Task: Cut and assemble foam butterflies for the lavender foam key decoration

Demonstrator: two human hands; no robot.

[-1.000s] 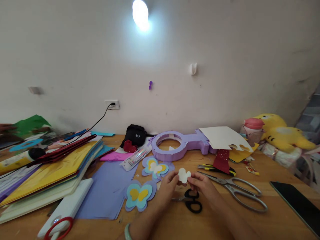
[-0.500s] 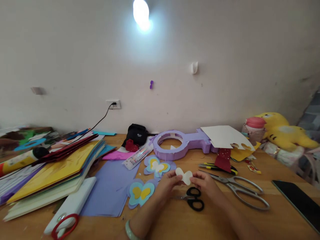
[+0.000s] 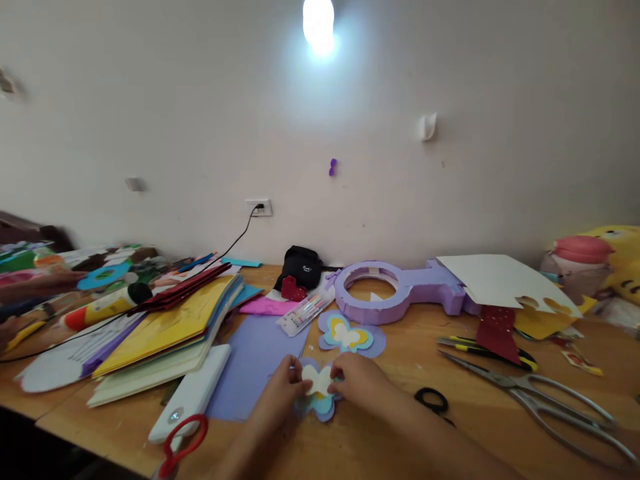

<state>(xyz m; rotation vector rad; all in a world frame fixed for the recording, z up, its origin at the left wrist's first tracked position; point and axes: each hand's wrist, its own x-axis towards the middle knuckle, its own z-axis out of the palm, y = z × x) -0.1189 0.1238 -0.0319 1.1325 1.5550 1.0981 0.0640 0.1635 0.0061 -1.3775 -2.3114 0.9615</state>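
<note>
A small cream paper butterfly (image 3: 317,383) is pinched at its wings between my left hand (image 3: 287,387) and my right hand (image 3: 357,380), both closed on it. It is over a layered paper butterfly (image 3: 324,409) in lilac, light blue and yellow; whether the two touch, I cannot tell. Just behind lies a finished-looking layered butterfly (image 3: 373,337) with a cream centre. Black-handled scissors (image 3: 432,400) lie right of my hands, partly hidden by my right forearm. Lilac paper sheets (image 3: 250,373) are to the left.
A purple ring-shaped frame with handle (image 3: 375,310) lies behind. Large metal scissors (image 3: 525,387) and a yellow-black cutter (image 3: 450,343) are on the right. Stacked coloured paper (image 3: 165,320), a white power bank-like slab (image 3: 193,393) and red-handled scissors (image 3: 193,430) are left. Another person's arm (image 3: 50,283) shows far left.
My hands have carried the cream butterfly leftward, from above the black scissors to over the layered butterfly nearer me. The camera view has turned left, bringing another person's arm into sight.
</note>
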